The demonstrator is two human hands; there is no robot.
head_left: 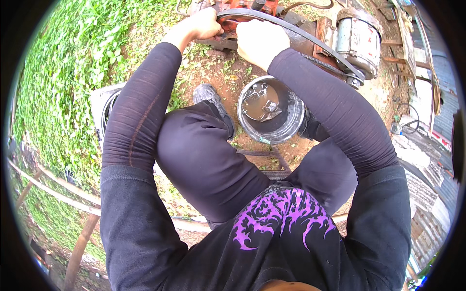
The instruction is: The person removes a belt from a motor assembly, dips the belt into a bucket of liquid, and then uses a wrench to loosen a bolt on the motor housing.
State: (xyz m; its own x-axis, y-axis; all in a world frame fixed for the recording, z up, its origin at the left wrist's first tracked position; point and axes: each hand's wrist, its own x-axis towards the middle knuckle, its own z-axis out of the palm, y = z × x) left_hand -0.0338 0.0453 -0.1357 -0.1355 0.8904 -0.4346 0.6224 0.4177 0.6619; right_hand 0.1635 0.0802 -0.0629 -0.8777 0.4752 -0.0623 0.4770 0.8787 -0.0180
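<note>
My left hand [206, 24] is at the top, fingers curled at the front of a red, grimy machine [272, 8], beside a black belt [315, 41]. My right hand [262, 41] is closed in a fist just below the belt, against the machine; what either hand grips is hidden. The belt loops toward a small pulley at the right, beside a worn white electric motor [357, 43]. Below my hands, between my feet, stands a bucket [293, 114] holding murky liquid and several metal pieces.
A grey metal-framed object [99, 97] lies left of my leg, on grass. A wooden railing [80, 203] curves along the lower left. Corrugated sheets [434, 218] and boards line the right, with a black cable [412, 123] on the dirt. My feet and knees flank the bucket.
</note>
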